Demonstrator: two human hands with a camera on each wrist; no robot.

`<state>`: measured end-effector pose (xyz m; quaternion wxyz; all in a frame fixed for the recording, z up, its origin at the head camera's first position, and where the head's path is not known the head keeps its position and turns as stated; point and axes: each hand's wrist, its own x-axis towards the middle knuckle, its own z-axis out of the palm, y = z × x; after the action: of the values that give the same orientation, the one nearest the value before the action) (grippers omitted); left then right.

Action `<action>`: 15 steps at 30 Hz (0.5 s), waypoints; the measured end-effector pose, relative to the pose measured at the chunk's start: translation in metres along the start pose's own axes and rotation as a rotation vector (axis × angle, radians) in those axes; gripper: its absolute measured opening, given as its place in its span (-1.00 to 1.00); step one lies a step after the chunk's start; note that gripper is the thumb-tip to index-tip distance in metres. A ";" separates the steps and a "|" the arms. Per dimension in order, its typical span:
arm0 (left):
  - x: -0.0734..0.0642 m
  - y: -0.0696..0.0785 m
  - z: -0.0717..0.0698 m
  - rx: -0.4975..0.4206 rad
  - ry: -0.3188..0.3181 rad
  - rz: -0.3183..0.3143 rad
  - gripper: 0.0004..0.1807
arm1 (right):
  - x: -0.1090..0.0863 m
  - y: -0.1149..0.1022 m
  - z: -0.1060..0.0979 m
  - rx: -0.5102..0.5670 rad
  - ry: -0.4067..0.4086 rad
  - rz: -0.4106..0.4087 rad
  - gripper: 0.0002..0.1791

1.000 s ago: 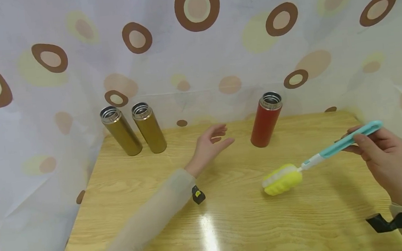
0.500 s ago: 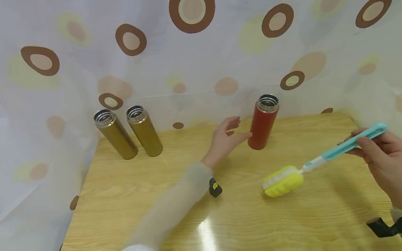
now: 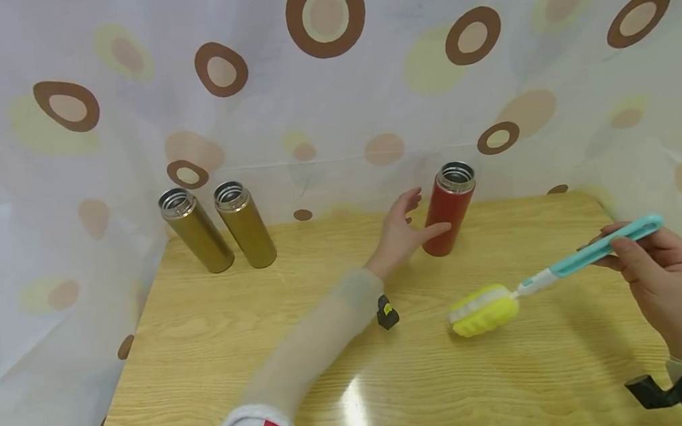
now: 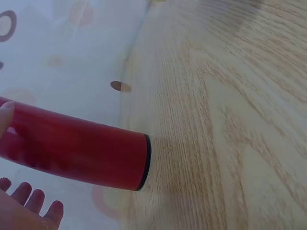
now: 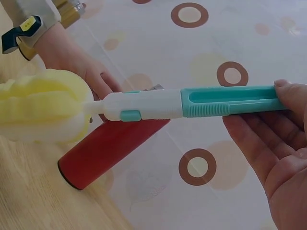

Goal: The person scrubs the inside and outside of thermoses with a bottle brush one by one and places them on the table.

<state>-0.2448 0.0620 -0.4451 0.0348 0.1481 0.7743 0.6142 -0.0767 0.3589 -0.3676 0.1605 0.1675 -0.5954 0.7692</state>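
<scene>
A red vacuum flask (image 3: pixel 453 208) without a lid stands upright at the back of the table. My left hand (image 3: pixel 400 238) is at its left side, thumb stretched across the front and the other fingers spread apart. In the left wrist view, a gap shows between those fingers (image 4: pixel 35 200) and the flask; whether the thumb touches it I cannot tell. On the right, my right hand (image 3: pixel 676 282) pinches a bottle brush (image 3: pixel 588 255) by its turquoise handle. Its yellow and white sponge head (image 3: pixel 485 311) points left, low over the table.
Two gold vacuum flasks (image 3: pixel 196 232), both lidless, stand side by side at the back left of the wooden table (image 3: pixel 219 345). Behind the table hangs a patterned curtain (image 3: pixel 331 105), close to the flasks. Black straps with camera mounts are on both wrists.
The left hand has moved right and slightly away from me, from bare table to the red flask. The right hand and bottle brush have stayed nearly still.
</scene>
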 end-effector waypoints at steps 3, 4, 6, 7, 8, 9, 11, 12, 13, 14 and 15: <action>0.003 0.001 0.007 -0.015 -0.009 0.006 -0.04 | -0.001 -0.001 -0.001 0.000 0.002 -0.004 -0.66; 0.004 0.001 0.008 -0.012 -0.013 0.008 -0.04 | -0.001 -0.001 -0.002 -0.003 0.004 -0.004 -0.66; 0.005 0.002 0.012 -0.009 -0.021 0.006 -0.05 | -0.003 -0.002 -0.002 -0.028 0.018 0.002 -0.66; 0.005 0.003 0.013 -0.008 -0.025 0.007 -0.07 | -0.003 -0.002 -0.001 -0.050 0.032 0.012 -0.66; 0.005 0.004 0.014 -0.006 -0.027 0.006 -0.08 | -0.004 -0.003 -0.001 -0.047 0.032 0.014 -0.66; 0.005 0.004 0.015 -0.010 -0.027 0.009 -0.10 | -0.005 -0.003 -0.001 -0.066 0.042 0.022 -0.67; 0.005 0.006 0.017 -0.023 -0.029 0.010 -0.13 | -0.006 -0.005 0.000 -0.080 0.051 0.033 -0.67; 0.006 0.006 0.018 -0.031 -0.027 0.015 -0.14 | -0.006 -0.005 -0.001 -0.073 0.048 0.031 -0.67; 0.006 0.007 0.019 -0.036 -0.026 0.018 -0.15 | -0.006 -0.005 -0.001 -0.070 0.047 0.030 -0.67; 0.007 0.007 0.020 -0.043 -0.023 0.021 -0.15 | -0.006 -0.005 -0.001 -0.065 0.043 0.025 -0.68; 0.008 0.007 0.021 -0.048 -0.022 0.023 -0.16 | -0.006 -0.006 -0.001 -0.044 0.036 0.019 -0.67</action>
<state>-0.2457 0.0854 -0.4425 0.0398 0.1631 0.7573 0.6312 -0.0685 0.3613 -0.3658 0.1674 0.1443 -0.6110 0.7602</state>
